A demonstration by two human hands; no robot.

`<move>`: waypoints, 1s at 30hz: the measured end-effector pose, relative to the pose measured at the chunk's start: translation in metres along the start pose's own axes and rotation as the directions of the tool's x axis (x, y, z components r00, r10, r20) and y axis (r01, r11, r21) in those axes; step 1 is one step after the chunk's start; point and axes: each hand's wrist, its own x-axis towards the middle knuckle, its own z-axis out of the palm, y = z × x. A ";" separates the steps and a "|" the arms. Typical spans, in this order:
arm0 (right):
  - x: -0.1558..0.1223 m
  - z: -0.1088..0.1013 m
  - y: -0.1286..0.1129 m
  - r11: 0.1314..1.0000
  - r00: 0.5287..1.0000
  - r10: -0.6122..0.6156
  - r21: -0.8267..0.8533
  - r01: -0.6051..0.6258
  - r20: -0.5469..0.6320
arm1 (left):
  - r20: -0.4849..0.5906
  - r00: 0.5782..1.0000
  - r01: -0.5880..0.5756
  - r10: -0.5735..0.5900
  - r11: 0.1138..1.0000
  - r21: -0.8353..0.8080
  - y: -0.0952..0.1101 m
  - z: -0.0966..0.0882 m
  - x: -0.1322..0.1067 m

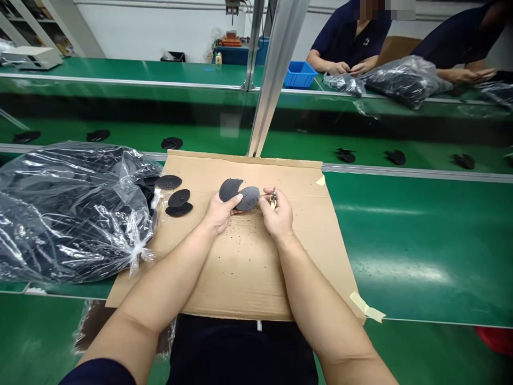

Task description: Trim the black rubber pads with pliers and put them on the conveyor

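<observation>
The left hand [219, 214] is closed around the lower edge of two dark grey rubbery discs [239, 193], which overlap just above and between the hands. The right hand [277, 212] is curled and narrow, pinching a small metal piece [273, 199] with a pale tip; what exactly it is stays too small to tell. Its knuckles sit just beside the right disc.

Under both hands lies a flattened cardboard sheet [244, 272], scattered with dark specks [236, 240] below the discs and taped at one corner [366, 306] to a green workbench [412, 246]. Just left of the left hand, three black discs [179, 198] lie on the cardboard, touching a large clear plastic bag of black parts [72, 214].

Ahead of the hands, an aluminium upright [276, 69] rises and partly blocks the view of the far bench. Black pieces [396, 157] sit in a row on the green surface beyond the cardboard. Farther off stand a blue plastic crate [300, 74] and two co-workers, one with hands [339, 68] beside a bagged load [404, 80].
</observation>
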 end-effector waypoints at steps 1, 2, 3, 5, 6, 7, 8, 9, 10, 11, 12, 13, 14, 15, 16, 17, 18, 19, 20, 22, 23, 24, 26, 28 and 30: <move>-0.001 0.000 -0.001 1.000 0.999 0.004 0.007 -0.004 0.038 | 0.013 1.000 -0.014 0.014 1.000 0.000 0.000 0.000 -0.001; -0.001 0.001 -0.002 1.000 0.998 0.003 0.006 -0.004 0.063 | 0.029 0.999 -0.021 0.020 1.000 0.011 -0.001 0.000 -0.001; -0.002 0.001 -0.003 1.000 0.997 0.005 0.009 -0.005 0.077 | 0.047 0.999 -0.019 0.017 0.999 0.033 -0.001 0.000 -0.001; -0.002 0.001 -0.004 0.999 0.997 0.017 0.037 -0.020 0.078 | 0.071 0.997 -0.012 0.005 0.995 0.095 -0.003 -0.001 -0.002; -0.002 0.001 -0.004 0.998 0.997 0.021 0.059 -0.025 0.075 | 0.079 0.997 -0.014 0.004 0.992 0.124 -0.003 -0.001 -0.002; -0.001 0.001 -0.003 0.997 0.997 0.018 0.077 -0.024 0.075 | 0.087 0.996 -0.020 0.008 0.989 0.146 -0.004 -0.001 -0.002; -0.001 0.001 -0.003 0.996 0.997 0.010 0.091 -0.017 0.076 | 0.098 0.995 -0.029 0.014 0.987 0.159 -0.005 -0.001 -0.002; 0.000 0.001 -0.002 0.995 0.997 -0.001 0.099 -0.007 0.080 | 0.109 0.994 -0.037 0.019 0.985 0.167 -0.006 -0.001 -0.002; 0.000 0.000 -0.002 0.995 0.996 -0.011 0.100 0.003 0.086 | 0.120 0.993 -0.040 0.020 0.984 0.171 -0.006 -0.001 -0.003; 0.001 0.000 -0.001 0.995 0.996 -0.018 0.096 0.009 0.092 | 0.129 0.991 -0.040 0.018 0.984 0.172 -0.006 -0.002 -0.003; 0.001 -0.001 -0.001 0.996 0.995 -0.021 0.086 0.013 0.098 | 0.132 0.991 -0.038 0.016 0.985 0.169 -0.006 -0.002 -0.003; 0.002 -0.001 -0.001 0.997 0.994 -0.021 0.074 0.014 0.106 | 0.132 0.991 -0.037 0.015 0.986 0.165 -0.006 -0.002 -0.003; 0.002 -0.001 -0.001 0.998 0.993 -0.020 0.065 0.012 0.114 | 0.131 0.991 -0.036 0.015 0.986 0.161 -0.006 -0.002 -0.004; 0.002 -0.002 -0.001 0.998 0.992 -0.019 0.061 0.012 0.123 | 0.130 0.991 -0.036 0.015 0.987 0.157 -0.006 -0.002 -0.004; 0.002 -0.002 -0.001 0.998 0.991 -0.022 0.062 0.015 0.128 | 0.128 0.992 -0.036 0.016 0.987 0.154 -0.005 -0.002 -0.004; 0.002 -0.002 -0.001 0.998 0.991 -0.028 0.067 0.020 0.130 | 0.127 0.992 -0.034 0.015 0.988 0.150 -0.005 -0.002 -0.004; 0.002 -0.002 -0.001 0.997 0.991 -0.036 0.070 0.027 0.130 | 0.128 0.992 -0.030 0.011 0.989 0.147 -0.005 -0.002 -0.004; 0.001 -0.002 -0.002 0.997 0.991 -0.042 0.067 0.034 0.126 | 0.128 0.992 -0.022 0.003 0.989 0.144 -0.005 -0.002 -0.004; 0.001 -0.002 -0.002 0.998 0.992 -0.046 0.059 0.039 0.122 | 0.126 0.992 -0.011 -0.007 0.990 0.140 -0.005 -0.002 -0.004; 0.000 -0.002 -0.002 0.998 0.992 -0.050 0.032 0.047 0.113 | 0.119 0.992 0.013 -0.029 0.991 0.136 -0.004 -0.002 -0.004; 0.000 -0.001 -0.003 0.999 0.993 -0.051 0.020 0.049 0.110 | 0.116 0.993 0.021 -0.036 0.991 0.130 -0.004 -0.002 -0.004; -0.001 -0.001 -0.003 0.999 0.993 -0.054 0.013 0.053 0.105 | 0.117 0.993 0.021 -0.035 0.993 0.119 -0.005 -0.002 -0.003; -0.001 0.000 -0.003 0.998 0.993 -0.066 0.017 0.064 0.095 | 0.133 0.991 -0.012 0.001 0.997 0.080 -0.005 -0.003 -0.002; -0.002 0.001 -0.002 0.996 0.992 -0.083 0.039 0.080 0.090 | 0.152 0.987 -0.055 0.050 0.998 0.032 -0.006 -0.004 -0.002; -0.002 0.001 -0.001 0.994 0.992 -0.090 0.075 0.083 0.088 | 0.152 0.986 -0.073 0.074 0.997 -0.008 -0.007 -0.004 -0.002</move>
